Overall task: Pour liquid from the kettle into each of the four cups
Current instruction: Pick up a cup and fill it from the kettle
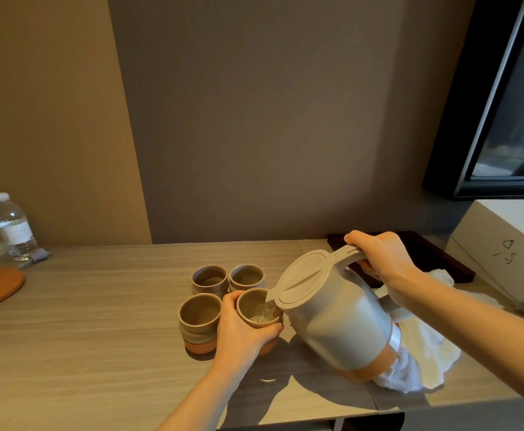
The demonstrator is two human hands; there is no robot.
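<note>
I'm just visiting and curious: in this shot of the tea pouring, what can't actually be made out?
All in the head view:
- How full the kettle is: its closed lid and opaque wall hide the inside.
- The near right cup's side: the left hand wraps it.
- The two far cups' contents: too dim.
- The water bottle label: too small and blurred.
- The tray: partly behind the right hand.

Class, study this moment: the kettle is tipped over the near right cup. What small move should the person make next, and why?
Probably keep the kettle tilted a moment longer. Its spout sits over the near right cup, which the left hand grips, and liquid only covers the bottom. The right hand holds the handle. The other three cups look unfilled.
</note>
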